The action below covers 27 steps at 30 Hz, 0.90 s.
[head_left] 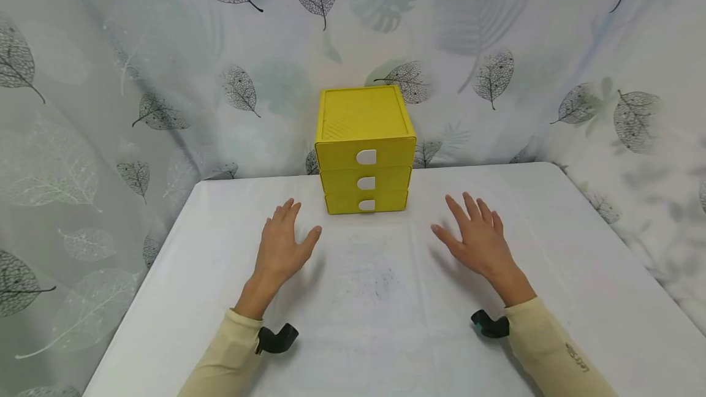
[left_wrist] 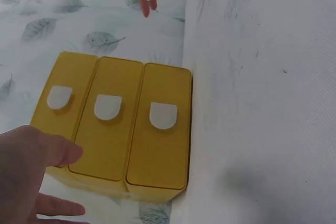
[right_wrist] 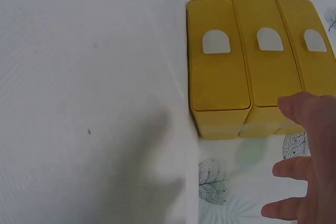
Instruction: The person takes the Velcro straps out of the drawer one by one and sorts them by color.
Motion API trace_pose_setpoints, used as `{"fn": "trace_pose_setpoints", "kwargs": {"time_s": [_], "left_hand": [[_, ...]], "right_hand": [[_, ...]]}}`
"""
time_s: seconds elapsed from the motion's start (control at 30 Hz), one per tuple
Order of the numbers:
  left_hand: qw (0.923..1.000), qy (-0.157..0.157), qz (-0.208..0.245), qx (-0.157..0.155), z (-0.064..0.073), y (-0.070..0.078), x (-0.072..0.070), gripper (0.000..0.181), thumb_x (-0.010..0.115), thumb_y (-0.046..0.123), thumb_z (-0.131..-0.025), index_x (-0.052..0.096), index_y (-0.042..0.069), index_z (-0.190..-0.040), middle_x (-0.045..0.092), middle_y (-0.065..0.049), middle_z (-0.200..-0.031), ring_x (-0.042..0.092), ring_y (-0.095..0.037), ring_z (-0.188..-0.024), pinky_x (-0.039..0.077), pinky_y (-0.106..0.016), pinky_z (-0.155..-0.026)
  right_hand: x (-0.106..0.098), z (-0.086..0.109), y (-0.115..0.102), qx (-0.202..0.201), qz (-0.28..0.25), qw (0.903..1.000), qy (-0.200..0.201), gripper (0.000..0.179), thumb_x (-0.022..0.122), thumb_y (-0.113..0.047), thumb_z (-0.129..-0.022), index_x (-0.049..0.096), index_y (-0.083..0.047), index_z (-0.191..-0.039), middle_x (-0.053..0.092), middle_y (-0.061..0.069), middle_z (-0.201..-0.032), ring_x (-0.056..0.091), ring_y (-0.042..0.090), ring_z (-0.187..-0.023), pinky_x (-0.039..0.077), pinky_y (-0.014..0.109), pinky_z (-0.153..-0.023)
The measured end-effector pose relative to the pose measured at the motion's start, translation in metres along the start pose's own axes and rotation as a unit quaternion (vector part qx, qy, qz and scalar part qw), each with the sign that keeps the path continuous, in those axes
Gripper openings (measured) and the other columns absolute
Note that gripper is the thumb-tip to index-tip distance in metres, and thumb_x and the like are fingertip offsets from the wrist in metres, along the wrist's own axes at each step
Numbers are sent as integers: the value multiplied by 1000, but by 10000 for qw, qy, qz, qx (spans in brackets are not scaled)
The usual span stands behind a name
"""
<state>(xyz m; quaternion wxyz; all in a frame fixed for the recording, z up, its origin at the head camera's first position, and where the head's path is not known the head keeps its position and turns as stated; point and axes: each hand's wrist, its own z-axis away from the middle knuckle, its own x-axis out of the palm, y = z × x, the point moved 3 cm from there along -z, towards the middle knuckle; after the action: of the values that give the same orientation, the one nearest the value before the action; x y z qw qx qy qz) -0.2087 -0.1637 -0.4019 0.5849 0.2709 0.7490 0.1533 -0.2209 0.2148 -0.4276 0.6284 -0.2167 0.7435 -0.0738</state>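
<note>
A yellow three-drawer box (head_left: 365, 114) stands upright near the back edge of the table, its drawers closed and each front bearing a white rounded tab. My left hand (head_left: 282, 249) hovers over the table in front of the box's left side, fingers spread and holding nothing. On the other side, my right hand (head_left: 478, 244) is held out the same way, palm down with the thumb toward the middle. Both wrist views show the drawer fronts (left_wrist: 157, 156) turned sideways, with the thumb overlapping them. Neither hand touches the box.
A white cloth covers the table (head_left: 364, 336), with faint dark smudges in front of the box. Behind and at both sides hangs a leaf-patterned curtain (head_left: 265, 35). Black curved pieces (head_left: 278, 339) stick out from both sleeve cuffs.
</note>
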Motion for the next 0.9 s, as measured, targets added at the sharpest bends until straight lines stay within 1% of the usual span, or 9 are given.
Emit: {"fn": "trace_pose_setpoints", "kwargs": {"time_s": [0.1,0.17,0.27,0.37,0.53,0.6,0.73,0.8,0.9], "left_hand": [[9986,487,135,153,-2,7,-6,58,68,29,-98,55,-4,-144,51,-23,-150,47,-44,-138,37,-61,-112],[9972,666,247,222,-4,12,-8,53,68,27,-98,59,-2,-141,58,-20,-144,56,-40,-130,46,-58,-104],[9954,809,384,342,-8,22,-11,48,67,25,-98,61,0,-139,65,-15,-134,64,-35,-119,53,-54,-94],[9938,812,606,449,-15,34,-11,45,65,23,-98,62,1,-138,69,-12,-128,67,-31,-111,55,-50,-89],[9895,520,1234,553,-30,55,-8,45,64,19,-98,61,-1,-138,70,-13,-125,69,-29,-105,55,-45,-92],[9869,259,1531,441,-37,64,-5,48,63,21,-98,59,-1,-141,69,-12,-127,69,-28,-107,55,-43,-92],[9798,-281,1982,-45,-51,82,1,57,62,28,-100,51,2,-150,66,-9,-134,68,-24,-109,58,-42,-87],[9769,-425,2083,-212,-58,88,4,62,63,31,-100,47,2,-153,66,-9,-135,68,-23,-108,58,-43,-85],[9730,-473,2225,-388,-66,94,8,65,64,33,-101,44,2,-154,68,-7,-131,69,-22,-106,57,-42,-86]], "right_hand": [[-3,-2,-6,-120,-48,9999,95,77,58,-55,-102,37,-7,-160,26,32,-162,19,57,-147,13,75,-113],[-6,-3,-11,-200,-79,9997,110,77,60,-53,-102,37,-7,-159,27,32,-161,19,57,-147,15,75,-113],[-9,-5,-19,-267,-113,9995,103,76,63,-49,-101,37,-7,-159,28,31,-161,19,56,-147,17,75,-112],[-12,-8,-28,-320,-124,9993,156,74,66,-42,-100,38,-5,-158,31,30,-159,24,54,-145,21,75,-111],[-20,-12,-46,-381,-291,9985,262,72,68,-36,-100,39,-4,-158,39,26,-155,32,47,-143,31,69,-111],[-24,-14,-54,-379,-383,9983,241,72,68,-36,-100,38,-6,-158,39,24,-155,34,45,-143,35,68,-109],[-34,-20,-70,-392,-566,9975,157,72,67,-37,-101,36,-9,-160,40,22,-156,36,42,-143,39,66,-107],[-37,-22,-77,-477,-637,9966,193,72,67,-36,-101,36,-10,-161,41,21,-156,38,41,-142,41,66,-106],[-41,-25,-87,-638,-706,9951,275,71,68,-34,-100,37,-11,-160,43,20,-155,39,40,-141,43,66,-104]]}}
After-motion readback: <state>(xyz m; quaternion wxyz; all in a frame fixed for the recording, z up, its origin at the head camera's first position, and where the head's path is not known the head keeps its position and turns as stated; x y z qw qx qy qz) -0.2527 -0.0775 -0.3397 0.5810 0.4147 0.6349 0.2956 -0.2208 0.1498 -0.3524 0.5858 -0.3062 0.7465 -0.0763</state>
